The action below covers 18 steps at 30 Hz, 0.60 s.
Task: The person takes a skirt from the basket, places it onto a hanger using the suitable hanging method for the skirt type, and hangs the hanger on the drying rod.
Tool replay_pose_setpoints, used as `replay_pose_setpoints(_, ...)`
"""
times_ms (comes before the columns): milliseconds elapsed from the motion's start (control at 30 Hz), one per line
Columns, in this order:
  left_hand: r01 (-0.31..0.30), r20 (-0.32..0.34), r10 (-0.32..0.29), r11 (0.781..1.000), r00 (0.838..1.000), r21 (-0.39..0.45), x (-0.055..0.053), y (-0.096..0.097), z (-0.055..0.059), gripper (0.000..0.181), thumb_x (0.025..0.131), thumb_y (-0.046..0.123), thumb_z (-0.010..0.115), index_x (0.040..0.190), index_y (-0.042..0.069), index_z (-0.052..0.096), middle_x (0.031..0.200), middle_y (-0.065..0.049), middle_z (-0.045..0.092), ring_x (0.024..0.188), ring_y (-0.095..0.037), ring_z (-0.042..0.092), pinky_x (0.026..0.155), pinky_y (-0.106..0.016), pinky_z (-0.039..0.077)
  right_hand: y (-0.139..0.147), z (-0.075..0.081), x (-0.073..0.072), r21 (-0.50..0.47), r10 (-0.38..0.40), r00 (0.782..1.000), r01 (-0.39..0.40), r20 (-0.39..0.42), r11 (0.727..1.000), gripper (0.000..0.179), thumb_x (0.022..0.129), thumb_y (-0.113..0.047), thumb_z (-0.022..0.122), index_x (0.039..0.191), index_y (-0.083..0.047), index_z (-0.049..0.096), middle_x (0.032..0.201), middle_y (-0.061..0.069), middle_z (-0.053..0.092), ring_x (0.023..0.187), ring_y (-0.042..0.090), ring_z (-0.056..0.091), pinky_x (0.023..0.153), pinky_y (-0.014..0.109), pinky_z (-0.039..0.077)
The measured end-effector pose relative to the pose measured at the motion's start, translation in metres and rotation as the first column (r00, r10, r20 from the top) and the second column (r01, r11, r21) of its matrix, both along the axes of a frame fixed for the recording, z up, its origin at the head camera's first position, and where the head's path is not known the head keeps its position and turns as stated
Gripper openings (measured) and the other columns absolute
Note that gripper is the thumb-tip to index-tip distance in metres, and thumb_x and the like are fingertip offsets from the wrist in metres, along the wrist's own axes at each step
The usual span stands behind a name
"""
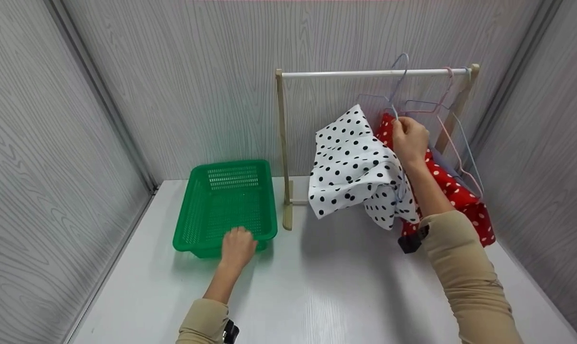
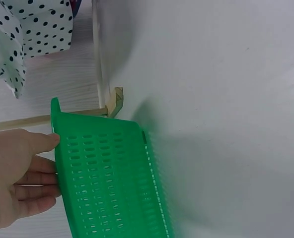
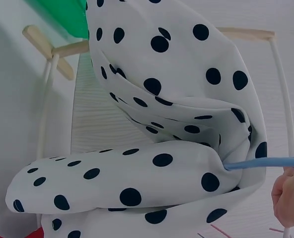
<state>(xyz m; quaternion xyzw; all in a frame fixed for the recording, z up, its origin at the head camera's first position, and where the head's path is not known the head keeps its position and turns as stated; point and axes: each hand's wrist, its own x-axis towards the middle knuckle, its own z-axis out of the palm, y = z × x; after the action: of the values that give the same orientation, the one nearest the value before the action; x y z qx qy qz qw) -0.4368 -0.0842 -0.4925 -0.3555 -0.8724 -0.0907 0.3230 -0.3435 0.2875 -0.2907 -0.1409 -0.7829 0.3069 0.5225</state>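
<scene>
My right hand (image 1: 411, 138) pinches a light blue clothes hanger (image 3: 266, 162) beside the rack's top bar. A white cloth with black dots (image 1: 348, 153) drapes from this hanger in loose folds, and the hanger's hook (image 1: 403, 62) overlaps the bar in the head view. Lower left, my left hand (image 1: 238, 246) grips the near rim of a green plastic basket (image 1: 272, 210). The left wrist view shows the thumb over the rim and the fingers at its other side. No cloth lies inside the basket.
A small rack with a white bar (image 1: 336, 74) and wooden posts stands at the back. Behind my right forearm hang a red cloth with white dots (image 1: 453, 191), a pink hanger (image 1: 453, 143) and another bluish hanger (image 1: 465, 134). Grey panels (image 1: 173, 48) enclose the white table (image 1: 317, 296).
</scene>
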Motion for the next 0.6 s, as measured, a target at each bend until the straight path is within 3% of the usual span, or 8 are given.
replay_pose_setpoints(200,-0.004,0.033,0.004,1.0,0.999,-0.011,0.002,0.0,0.002,0.027,0.071,0.017,0.078,0.06,-0.002,0.062,0.063,-0.014,0.058,0.06,-0.027,0.057,0.052,-0.036,0.045,0.018,0.0,0.005,-0.022,-0.054,0.997,0.055,0.053,0.998,0.027,0.092,-0.014,0.05,0.096,0.005,0.068,0.072,0.009,0.056,0.062,0.012,0.043,0.055,0.02,0.03)
replay_pose_setpoints(433,-0.005,0.024,0.005,1.0,1.0,-0.016,0.001,0.0,0.002,0.027,0.071,0.017,0.078,0.06,-0.002,0.062,0.063,-0.013,0.057,0.061,-0.027,0.057,0.053,-0.036,0.046,0.036,-0.001,0.012,-0.026,-0.117,0.984,0.121,0.138,0.992,0.032,0.094,-0.019,0.047,0.102,0.004,0.067,0.09,0.019,0.064,0.082,0.028,0.054,0.078,0.037,0.036)
replay_pose_setpoints(600,-0.001,-0.008,0.001,1.0,1.0,-0.006,0.0,0.0,-0.002,0.025,0.07,0.015,0.078,0.06,-0.002,0.062,0.062,-0.012,0.056,0.06,-0.026,0.057,0.051,-0.035,0.045,0.046,-0.011,0.012,0.023,-0.145,0.98,0.143,0.14,0.989,0.031,0.092,-0.016,0.047,0.098,0.007,0.067,0.088,0.021,0.066,0.083,0.035,0.059,0.073,0.043,0.039)
